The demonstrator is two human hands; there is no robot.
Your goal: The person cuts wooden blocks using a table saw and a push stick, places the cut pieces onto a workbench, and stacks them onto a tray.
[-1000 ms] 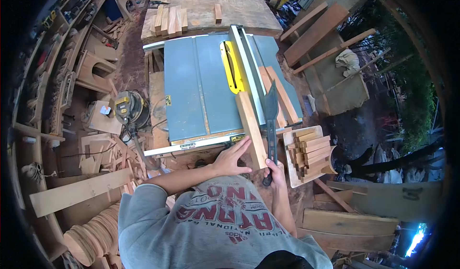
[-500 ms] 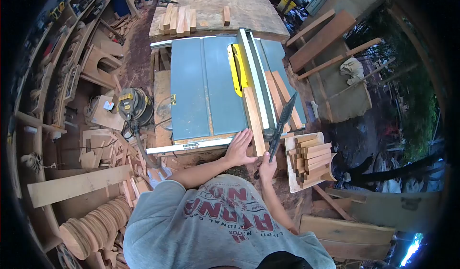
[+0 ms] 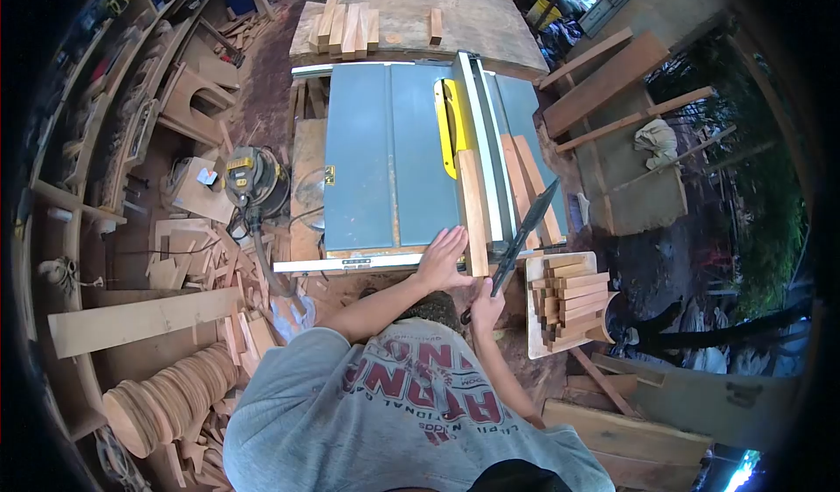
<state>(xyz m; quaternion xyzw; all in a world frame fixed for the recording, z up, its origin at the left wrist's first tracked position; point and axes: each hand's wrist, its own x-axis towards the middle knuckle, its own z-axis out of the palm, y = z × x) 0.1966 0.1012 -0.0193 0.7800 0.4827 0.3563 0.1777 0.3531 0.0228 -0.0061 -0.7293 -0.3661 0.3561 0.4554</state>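
Observation:
A pale wood strip (image 3: 473,216) lies lengthwise on the grey table saw top (image 3: 359,168), along the fence (image 3: 486,142). Its far end reaches the yellow insert plate (image 3: 448,129); its near end overhangs the front edge. My left hand (image 3: 443,260) rests beside the strip's near end, fingers stretched out over the table edge and thumb toward the strip's end. In my right hand (image 3: 485,306) is a black push stick (image 3: 525,234), angled up to the right of the strip. The saw blade cannot be made out.
Right of the fence lie two wood strips (image 3: 529,186). A tray (image 3: 535,341) of stacked wood blocks (image 3: 577,304) stands at the right. More blocks (image 3: 350,30) sit on the outfeed table (image 3: 402,32). A shop vacuum (image 3: 254,181) and scrap wood (image 3: 192,256) are at the left.
The wood strip has slid slightly forward along the fence, with both hands following. The camera view has shifted, so the surroundings appear moved to the right.

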